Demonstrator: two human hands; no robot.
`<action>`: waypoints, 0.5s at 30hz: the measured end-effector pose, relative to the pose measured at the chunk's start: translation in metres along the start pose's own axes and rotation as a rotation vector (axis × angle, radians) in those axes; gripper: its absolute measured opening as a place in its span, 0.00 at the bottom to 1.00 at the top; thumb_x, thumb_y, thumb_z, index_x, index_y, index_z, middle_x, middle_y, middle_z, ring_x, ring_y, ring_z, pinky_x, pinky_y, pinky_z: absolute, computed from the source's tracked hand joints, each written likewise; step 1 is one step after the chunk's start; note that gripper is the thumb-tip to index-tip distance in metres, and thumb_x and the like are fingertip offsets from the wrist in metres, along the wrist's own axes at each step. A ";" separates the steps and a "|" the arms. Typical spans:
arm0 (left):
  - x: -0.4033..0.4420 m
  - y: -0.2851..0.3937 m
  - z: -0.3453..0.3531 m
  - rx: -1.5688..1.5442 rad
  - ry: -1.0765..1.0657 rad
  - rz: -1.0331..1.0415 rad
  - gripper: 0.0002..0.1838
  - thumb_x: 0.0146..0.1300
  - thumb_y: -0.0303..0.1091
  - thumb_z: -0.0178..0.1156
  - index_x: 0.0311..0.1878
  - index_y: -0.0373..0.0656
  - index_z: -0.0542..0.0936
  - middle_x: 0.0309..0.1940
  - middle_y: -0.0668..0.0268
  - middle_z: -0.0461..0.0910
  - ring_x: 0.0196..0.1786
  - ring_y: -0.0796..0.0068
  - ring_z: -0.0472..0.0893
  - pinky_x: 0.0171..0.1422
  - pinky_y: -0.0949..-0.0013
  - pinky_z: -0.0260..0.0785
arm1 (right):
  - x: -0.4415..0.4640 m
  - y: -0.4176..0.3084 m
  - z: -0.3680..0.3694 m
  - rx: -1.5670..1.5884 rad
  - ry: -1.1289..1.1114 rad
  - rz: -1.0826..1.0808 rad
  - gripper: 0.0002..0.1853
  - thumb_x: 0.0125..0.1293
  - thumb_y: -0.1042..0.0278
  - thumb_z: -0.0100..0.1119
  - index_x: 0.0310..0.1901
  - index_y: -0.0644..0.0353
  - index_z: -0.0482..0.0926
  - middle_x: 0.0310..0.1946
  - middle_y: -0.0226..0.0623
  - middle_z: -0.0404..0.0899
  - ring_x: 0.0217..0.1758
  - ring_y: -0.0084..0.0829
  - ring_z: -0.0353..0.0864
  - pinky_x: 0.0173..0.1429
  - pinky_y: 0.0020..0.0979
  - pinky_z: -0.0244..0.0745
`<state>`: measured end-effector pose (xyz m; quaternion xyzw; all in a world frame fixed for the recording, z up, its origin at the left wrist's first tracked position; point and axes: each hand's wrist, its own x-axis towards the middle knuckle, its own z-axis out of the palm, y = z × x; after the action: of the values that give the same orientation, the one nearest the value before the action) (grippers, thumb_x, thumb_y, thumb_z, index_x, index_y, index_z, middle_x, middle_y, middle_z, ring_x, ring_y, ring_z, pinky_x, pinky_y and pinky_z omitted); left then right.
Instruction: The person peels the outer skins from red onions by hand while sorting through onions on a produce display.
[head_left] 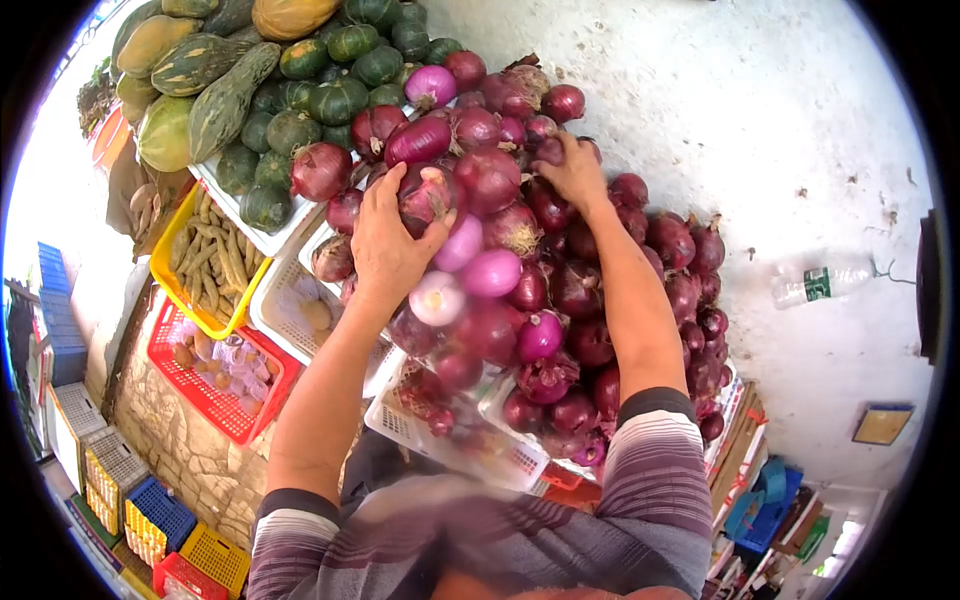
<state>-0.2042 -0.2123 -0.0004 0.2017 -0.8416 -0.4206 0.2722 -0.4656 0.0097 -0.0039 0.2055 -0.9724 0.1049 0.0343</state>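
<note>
A large heap of red onions (490, 180) fills the middle of the view, piled over white crates. My left hand (390, 235) is wrapped round a big red onion (425, 195) near the heap's upper left. Farther right, my right hand (575, 170) grips a red onion (550, 150) at the top right of the heap; its fingertips are partly hidden. Below my left hand lie paler, peeled-looking onions, among them a whitish one (437, 298) and a pink one (492, 272). Several onions low in the heap are blurred.
Green pumpkins (338, 101) and long mottled squash (232, 95) stand at the upper left. Beside them are a yellow basket (160, 270) of root vegetables and a red basket (205, 405). A white wall (700, 120) runs along the right, with a plastic bottle (820, 282) against it.
</note>
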 end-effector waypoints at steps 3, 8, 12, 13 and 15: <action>0.000 -0.004 0.002 0.002 0.007 0.024 0.45 0.57 0.49 0.75 0.74 0.43 0.69 0.69 0.49 0.72 0.70 0.45 0.73 0.74 0.49 0.67 | 0.004 0.035 -0.023 -0.096 0.045 0.064 0.36 0.60 0.41 0.72 0.67 0.48 0.77 0.58 0.57 0.78 0.59 0.58 0.83 0.59 0.53 0.80; 0.001 0.002 0.000 0.017 -0.011 -0.029 0.46 0.55 0.49 0.76 0.75 0.44 0.69 0.68 0.51 0.73 0.71 0.47 0.73 0.74 0.49 0.67 | 0.011 0.065 -0.038 -0.229 0.131 0.059 0.21 0.67 0.51 0.65 0.55 0.55 0.84 0.51 0.57 0.81 0.52 0.60 0.84 0.56 0.53 0.80; 0.002 0.002 0.002 -0.002 0.001 -0.016 0.46 0.55 0.48 0.76 0.75 0.44 0.69 0.68 0.50 0.73 0.70 0.47 0.73 0.74 0.49 0.67 | 0.022 0.093 -0.028 -0.235 0.253 -0.071 0.14 0.71 0.58 0.60 0.48 0.59 0.84 0.47 0.55 0.82 0.49 0.59 0.83 0.54 0.53 0.79; 0.001 0.002 0.002 -0.008 0.007 -0.006 0.46 0.54 0.48 0.76 0.75 0.44 0.69 0.68 0.50 0.73 0.70 0.47 0.74 0.73 0.50 0.67 | 0.027 0.097 -0.026 -0.247 0.249 -0.121 0.13 0.72 0.59 0.59 0.46 0.60 0.83 0.45 0.54 0.82 0.48 0.59 0.83 0.53 0.53 0.79; 0.001 0.002 0.001 0.002 0.007 0.006 0.46 0.54 0.48 0.77 0.74 0.43 0.69 0.68 0.50 0.73 0.70 0.47 0.74 0.73 0.50 0.68 | 0.033 0.103 -0.022 -0.223 0.242 -0.160 0.12 0.73 0.60 0.58 0.44 0.61 0.82 0.44 0.54 0.82 0.48 0.59 0.83 0.52 0.54 0.78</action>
<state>-0.2054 -0.2114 0.0008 0.2012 -0.8416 -0.4182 0.2763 -0.5375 0.0937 0.0012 0.2630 -0.9474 0.0173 0.1818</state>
